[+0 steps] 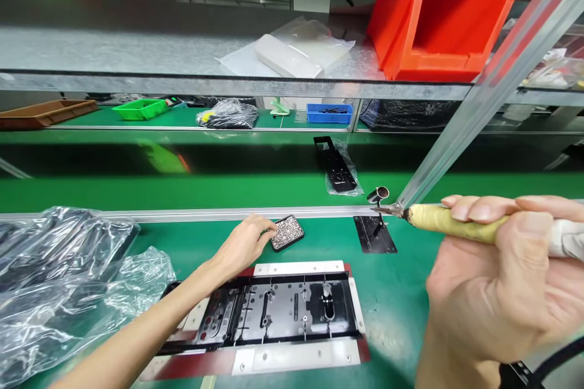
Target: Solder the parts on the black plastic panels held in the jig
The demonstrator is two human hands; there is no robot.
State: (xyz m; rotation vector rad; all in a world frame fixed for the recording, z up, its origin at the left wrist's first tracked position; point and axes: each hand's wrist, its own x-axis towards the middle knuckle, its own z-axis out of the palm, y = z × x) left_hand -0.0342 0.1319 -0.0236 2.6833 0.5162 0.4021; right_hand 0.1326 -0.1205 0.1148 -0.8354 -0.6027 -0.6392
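My left hand [249,243] reaches across to a small black tray [288,233] filled with tiny metal pieces. Its thumb and fingertips pinch together at the tray's left edge; whatever sits between them is too small to make out. In my right hand [502,273] is a soldering iron [449,223] with a yellow-wrapped handle, its metal tip pointing left. That tip appears near a ring-topped metal stand [378,194] on a black base plate. Below the tray, a long black plastic panel [283,310] lies in a fixture with white strips [296,357] along its sides.
Clear plastic bags [68,279] cover dark parts at left. A metal rail [205,214] crosses the bench, and a slanted metal post [479,103] rises at right. Behind the rail lies a black part [335,164]. Overhead, a shelf carries a red bin [438,18].
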